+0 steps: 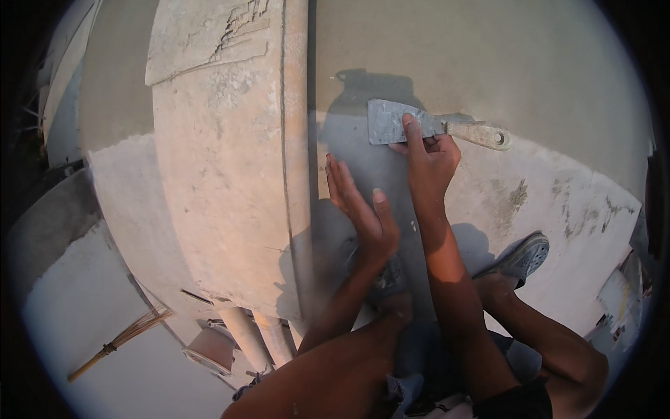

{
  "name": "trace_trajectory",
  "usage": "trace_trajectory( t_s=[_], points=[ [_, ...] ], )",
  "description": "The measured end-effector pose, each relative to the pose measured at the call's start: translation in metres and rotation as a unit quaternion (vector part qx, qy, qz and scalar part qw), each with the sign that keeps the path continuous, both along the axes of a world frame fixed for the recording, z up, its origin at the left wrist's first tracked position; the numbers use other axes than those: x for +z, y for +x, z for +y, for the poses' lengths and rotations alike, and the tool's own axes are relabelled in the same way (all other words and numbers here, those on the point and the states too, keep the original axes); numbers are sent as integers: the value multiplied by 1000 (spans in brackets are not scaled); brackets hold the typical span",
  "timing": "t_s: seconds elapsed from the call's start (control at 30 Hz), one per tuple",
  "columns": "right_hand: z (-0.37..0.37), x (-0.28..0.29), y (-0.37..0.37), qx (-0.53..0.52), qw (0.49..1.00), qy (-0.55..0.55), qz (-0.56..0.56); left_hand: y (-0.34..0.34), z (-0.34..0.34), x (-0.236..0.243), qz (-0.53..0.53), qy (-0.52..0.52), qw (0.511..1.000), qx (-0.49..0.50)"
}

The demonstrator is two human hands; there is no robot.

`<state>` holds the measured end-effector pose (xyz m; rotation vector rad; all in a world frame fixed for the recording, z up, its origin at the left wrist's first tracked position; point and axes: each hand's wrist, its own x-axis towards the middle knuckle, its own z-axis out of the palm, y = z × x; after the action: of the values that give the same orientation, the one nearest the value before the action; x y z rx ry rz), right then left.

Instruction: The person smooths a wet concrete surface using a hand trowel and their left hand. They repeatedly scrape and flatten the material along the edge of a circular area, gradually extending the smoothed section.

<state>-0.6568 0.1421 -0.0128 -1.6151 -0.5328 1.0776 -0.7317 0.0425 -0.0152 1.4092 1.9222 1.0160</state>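
My right hand holds a putty knife by the blade and neck, thumb on the blade, its pale handle pointing right. The knife is over the border between damp grey plaster and a paler surface. My left hand is open, fingers stretched upward and thumb apart, a little below and left of the blade, beside the long rounded edge of a pale slab. Shadows lie under and around both hands.
My sandalled feet are on the surface below. At lower left a stick broom lies on a pale lower surface, near pipes. Rough debris is at the right edge.
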Motion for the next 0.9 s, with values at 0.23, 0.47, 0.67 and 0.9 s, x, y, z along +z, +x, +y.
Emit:
trace_trajectory(
  t_s=[0.23, 0.47, 0.67, 0.9],
  points=[
    [6, -12, -22, 59, 998, -9, 25, 0, 1, -2, -4, 6, 1000, 7],
    [14, -29, -46, 117, 989, 17, -89, 2, 1, -6, -53, 43, 997, 30],
    [10, -13, -30, 99, 995, -28, 1, -1, -2, -4, -67, 41, 997, 15],
    [13, -25, -49, 135, 988, -5, -77, 1, -2, -8, -87, 65, 994, 10]
  ],
)
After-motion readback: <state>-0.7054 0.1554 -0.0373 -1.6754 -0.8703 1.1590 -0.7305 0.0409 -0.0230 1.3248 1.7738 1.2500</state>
